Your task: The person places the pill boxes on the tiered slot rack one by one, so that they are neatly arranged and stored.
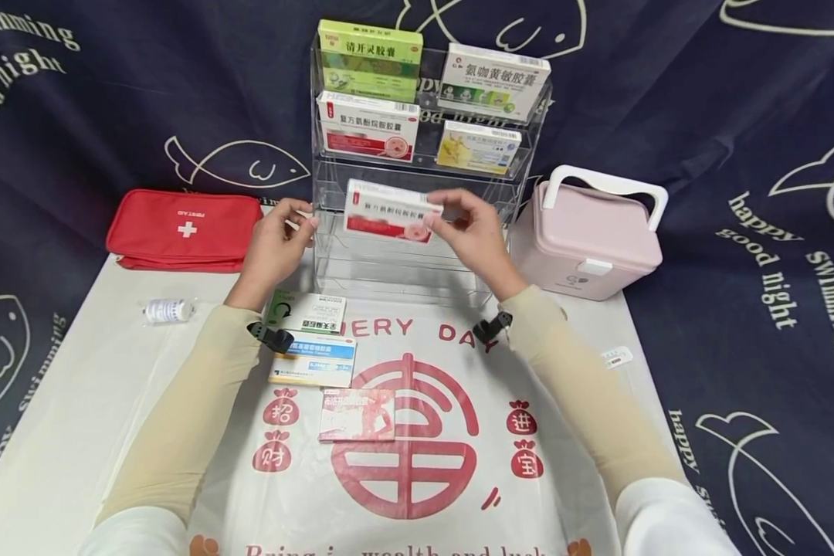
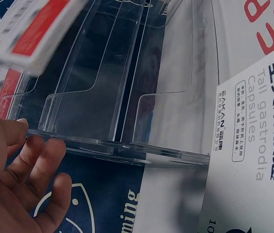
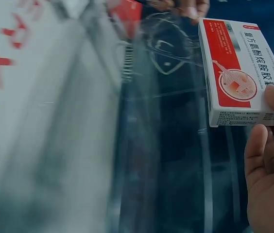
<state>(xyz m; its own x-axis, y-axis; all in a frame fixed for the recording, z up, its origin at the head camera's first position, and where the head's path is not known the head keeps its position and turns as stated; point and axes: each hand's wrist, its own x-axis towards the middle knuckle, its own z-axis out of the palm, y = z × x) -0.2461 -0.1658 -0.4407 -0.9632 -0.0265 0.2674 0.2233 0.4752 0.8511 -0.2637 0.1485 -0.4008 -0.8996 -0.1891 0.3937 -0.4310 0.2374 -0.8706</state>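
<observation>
My right hand (image 1: pixel 474 235) pinches the right end of a white and red medicine box (image 1: pixel 382 212) between thumb and fingers. The box is held tilted in front of a clear display rack (image 1: pixel 403 278), before its middle tier; the right wrist view shows the box (image 3: pixel 234 73) from its red end. At the rack's left side, my left hand (image 1: pixel 280 239) holds the edge with thumb and fingertips. In the left wrist view the left hand's curled fingers (image 2: pixel 49 160) lie along that clear edge.
Upper tiers hold a green box (image 1: pixel 371 62), a grey-white box (image 1: pixel 493 81), another red-white box (image 1: pixel 368 127) and a yellow one (image 1: pixel 478 147). Before the rack lie green-white (image 1: pixel 313 313), blue-white (image 1: pixel 314 361) and pink boxes (image 1: pixel 357 415). A red first-aid pouch (image 1: pixel 184 230) and pink case (image 1: pixel 587 239) flank it.
</observation>
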